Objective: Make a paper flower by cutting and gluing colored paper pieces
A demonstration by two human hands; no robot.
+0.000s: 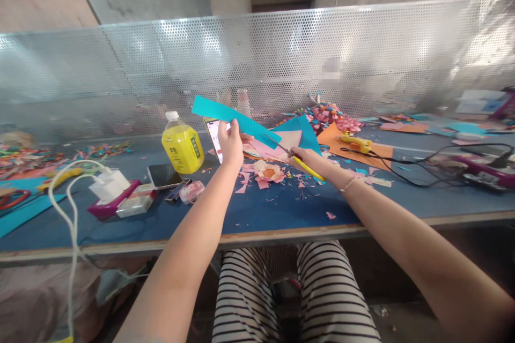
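Note:
My left hand [230, 143] is closed on a long teal paper strip [233, 116], holding it up above the blue table [281, 209]. My right hand [308, 158] grips yellow-handled scissors [300, 162], whose blades meet the strip's right end. Under my hands lie a small pink and orange paper flower [269, 171] and pink paper scraps. A bracelet is on my right wrist.
A yellow drink bottle [182, 146], a phone [163, 175], a white charger with cable [108, 185] and a pink box sit left. Orange paper [346, 147], a yellow glue gun [356, 143], black cables and a pile of paper flowers [332, 116] lie right. A perforated metal screen [257, 64] backs the table.

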